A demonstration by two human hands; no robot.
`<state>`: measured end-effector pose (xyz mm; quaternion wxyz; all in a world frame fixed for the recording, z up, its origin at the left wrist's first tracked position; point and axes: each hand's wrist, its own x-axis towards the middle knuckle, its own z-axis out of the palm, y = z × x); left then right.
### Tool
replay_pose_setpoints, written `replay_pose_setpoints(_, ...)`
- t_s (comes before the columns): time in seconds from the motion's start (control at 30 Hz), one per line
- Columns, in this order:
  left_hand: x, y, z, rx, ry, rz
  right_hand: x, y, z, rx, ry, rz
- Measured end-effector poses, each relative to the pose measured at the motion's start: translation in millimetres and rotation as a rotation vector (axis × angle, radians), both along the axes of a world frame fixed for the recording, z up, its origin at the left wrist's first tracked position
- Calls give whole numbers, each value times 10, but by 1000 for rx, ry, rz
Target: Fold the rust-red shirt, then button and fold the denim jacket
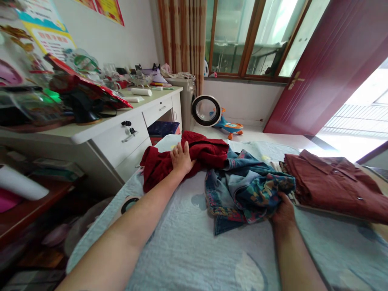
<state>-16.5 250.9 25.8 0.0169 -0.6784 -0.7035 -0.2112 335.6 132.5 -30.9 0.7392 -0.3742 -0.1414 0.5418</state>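
Observation:
My left hand lies on a crumpled dark red garment at the far side of the bed, its fingers closed over the cloth. My right hand grips the near edge of a rumpled blue denim garment with a coloured floral pattern, fingers tucked under the fabric. The two garments touch in the middle of the bed. A folded rust-brown shirt lies flat to the right of the denim, on top of a small stack.
The bed is covered by a pale blue quilted sheet. A white desk with drawers and heaped clutter stands at the left. A round fan and a toy scooter sit on the floor beyond; a dark red door stands open at the right.

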Motion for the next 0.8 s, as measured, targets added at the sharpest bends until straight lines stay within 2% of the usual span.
replay_pose_setpoints(0.1, 57, -103, 65, 118, 150, -237, 17, 10, -13, 4, 4, 1)
replay_pose_setpoints(0.17, 109, -148, 57, 93, 230, -379, 29, 18, -30, 16, -3, -1)
replay_pose_setpoints(0.23, 128, -163, 2, 19, 278, -417, 39, 23, -49, 23, -6, -6)
replay_pose_setpoints(0.33, 35, -124, -100, -155, 268, -285, 51, 24, -70, 1, 4, -17)
replay_pose_setpoints(0.43, -175, -37, -149, -319, 174, -135, 66, 25, -82, -23, 13, -19)
replay_pose_setpoints(0.5, -330, 25, -144, -342, 111, -95, 78, 28, -92, -25, 17, -18)
replay_pose_setpoints(0.67, -606, 158, -7, -196, -16, -58, 110, 45, -127, -72, 25, -73)
replay_pose_setpoints(0.8, -684, 222, 212, 63, -313, -38, 125, 59, -144, -51, 18, -52)
